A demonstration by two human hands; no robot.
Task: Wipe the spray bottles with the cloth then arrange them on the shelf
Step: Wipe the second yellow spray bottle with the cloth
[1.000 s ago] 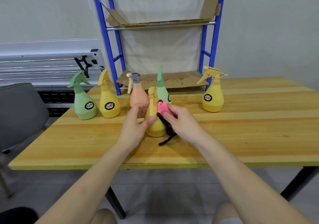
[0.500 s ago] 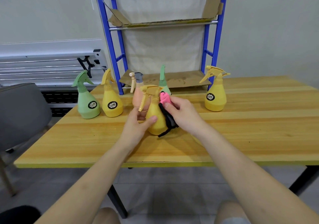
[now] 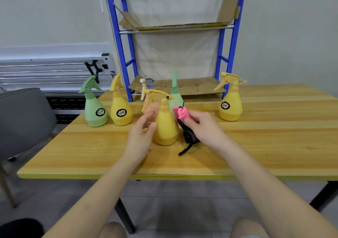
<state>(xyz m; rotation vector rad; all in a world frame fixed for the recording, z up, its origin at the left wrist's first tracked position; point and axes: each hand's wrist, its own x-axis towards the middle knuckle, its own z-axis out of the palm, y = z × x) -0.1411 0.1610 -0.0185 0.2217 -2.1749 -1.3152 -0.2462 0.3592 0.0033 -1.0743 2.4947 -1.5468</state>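
Note:
A yellow spray bottle (image 3: 165, 127) stands upright near the middle of the wooden table (image 3: 265, 146), its trigger head pointing left. My left hand (image 3: 141, 137) holds its left side, thumb on the body and fingers curled behind. My right hand (image 3: 203, 127) pinches a pink and black cloth (image 3: 182, 114) just right of the bottle's neck; a black end trails onto the table. Other bottles stand behind: green (image 3: 95, 109), yellow (image 3: 121, 109), peach (image 3: 149, 105), green (image 3: 175, 96), and yellow (image 3: 230, 104) at the right.
A blue-framed shelf (image 3: 229, 41) rises at the table's back edge, with cardboard liners on its lower level (image 3: 197, 87) and upper level (image 3: 182, 26). A grey chair (image 3: 22, 118) stands left of the table. My knees show below the front edge.
The held yellow bottle has turned so its trigger now points left. The cloth has slid from the bottle's front to its right side, a little clear of the body.

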